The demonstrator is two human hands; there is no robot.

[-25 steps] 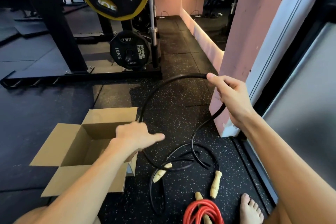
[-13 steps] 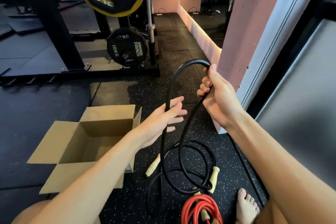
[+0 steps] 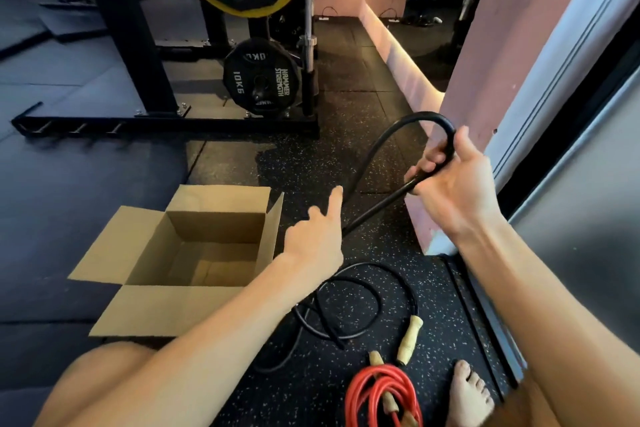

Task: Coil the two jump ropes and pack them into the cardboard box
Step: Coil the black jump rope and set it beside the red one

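The right hand (image 3: 453, 187) is clenched around a tight bend of the black jump rope (image 3: 427, 116), holding it up near the pink wall. Two strands run down from it toward the left hand (image 3: 315, 239). That hand has its index finger stretched out, but the rope passes behind it, so I cannot tell whether it has hold. The rest of the black rope lies in loose loops on the floor (image 3: 311, 163), one wooden handle (image 3: 410, 336) beside them. The red jump rope (image 3: 360, 392) sits already coiled near a bare foot. The cardboard box (image 3: 214, 222) stands open just left, with nothing visible inside. The black cord looks thick and springy — likely to fight a tight coil, so gather it in broad loops, pinching where the strands cross.
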